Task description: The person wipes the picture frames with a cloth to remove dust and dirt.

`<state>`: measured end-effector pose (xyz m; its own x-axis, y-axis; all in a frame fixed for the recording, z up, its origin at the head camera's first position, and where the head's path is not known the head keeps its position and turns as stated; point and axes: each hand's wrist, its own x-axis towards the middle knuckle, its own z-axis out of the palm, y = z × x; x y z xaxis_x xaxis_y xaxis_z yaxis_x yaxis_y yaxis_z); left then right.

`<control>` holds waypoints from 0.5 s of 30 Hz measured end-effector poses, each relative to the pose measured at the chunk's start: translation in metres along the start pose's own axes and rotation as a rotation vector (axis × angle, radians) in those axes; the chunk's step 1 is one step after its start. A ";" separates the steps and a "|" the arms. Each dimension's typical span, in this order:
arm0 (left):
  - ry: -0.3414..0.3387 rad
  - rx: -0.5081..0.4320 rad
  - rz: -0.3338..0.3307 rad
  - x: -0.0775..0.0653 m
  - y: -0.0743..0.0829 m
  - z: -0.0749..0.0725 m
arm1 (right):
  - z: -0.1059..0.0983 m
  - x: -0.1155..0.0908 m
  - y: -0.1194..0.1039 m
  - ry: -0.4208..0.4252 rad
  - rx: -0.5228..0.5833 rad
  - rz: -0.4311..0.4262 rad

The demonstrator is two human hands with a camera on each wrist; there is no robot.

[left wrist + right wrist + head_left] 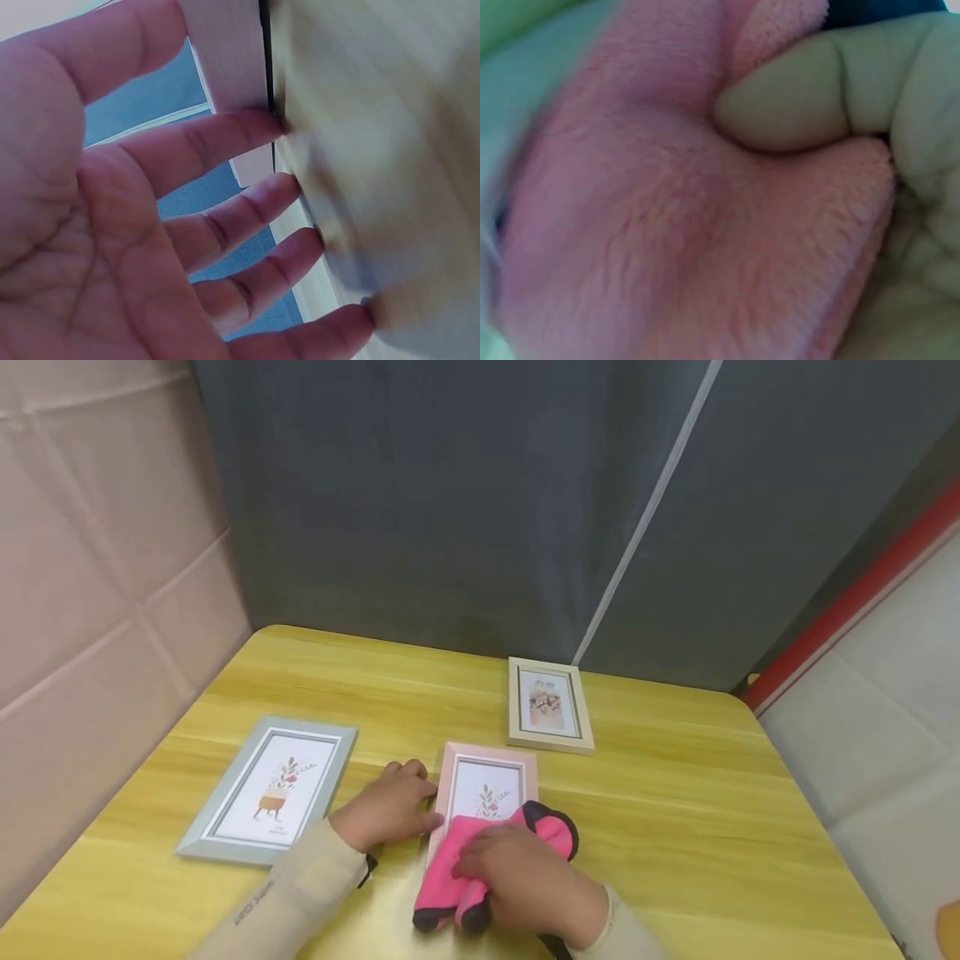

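A pink picture frame (530,770) lies flat on the table, with a small plant print behind its glass. Over its lower half my right hand (517,872) grips a bunched pink cloth (442,881) with dark edging. In the right wrist view the thumb presses into the fluffy cloth (660,210). My left hand (393,806) steadies the left side of the pink frame, thumb and index finger at its edge. The left wrist view shows the other fingers (277,255) spread, their tips on the tabletop. The cloth hides the bottom of the frame.
A light blue picture frame (197,846) lies to the left, beside my left forearm. Farther back, a cream picture frame (513,702) lies near the table's far edge. The yellow wood-grain table (697,827) meets a dark grey panel (420,510) behind, with pale walls at both sides.
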<state>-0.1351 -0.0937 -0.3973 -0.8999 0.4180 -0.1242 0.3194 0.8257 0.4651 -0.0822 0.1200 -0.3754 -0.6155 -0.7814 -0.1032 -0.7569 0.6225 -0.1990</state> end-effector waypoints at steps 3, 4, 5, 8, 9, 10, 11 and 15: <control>-0.004 -0.013 0.000 -0.001 0.002 0.000 | -0.007 -0.006 0.005 -0.026 0.031 0.075; -0.006 -0.018 -0.004 -0.002 0.002 0.001 | -0.008 -0.008 0.007 -0.028 0.032 0.094; -0.007 -0.018 -0.009 -0.002 0.003 0.001 | -0.011 -0.010 0.008 -0.034 0.033 0.116; -0.009 -0.017 -0.018 -0.001 0.003 0.002 | -0.015 -0.013 0.011 -0.044 0.045 0.141; -0.009 -0.016 -0.020 -0.001 0.003 0.002 | -0.017 -0.014 0.012 -0.039 0.060 0.133; -0.010 -0.014 -0.021 0.000 0.003 0.002 | -0.017 -0.014 0.012 -0.027 0.072 0.118; -0.010 -0.009 -0.020 0.000 0.003 0.002 | -0.018 -0.013 0.012 -0.013 0.080 0.098; -0.009 0.002 -0.020 0.002 0.002 0.001 | -0.012 -0.008 0.008 0.057 0.053 -0.031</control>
<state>-0.1358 -0.0908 -0.3973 -0.9035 0.4048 -0.1409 0.3019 0.8344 0.4611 -0.0856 0.1320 -0.3645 -0.6042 -0.7957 -0.0410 -0.7643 0.5933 -0.2527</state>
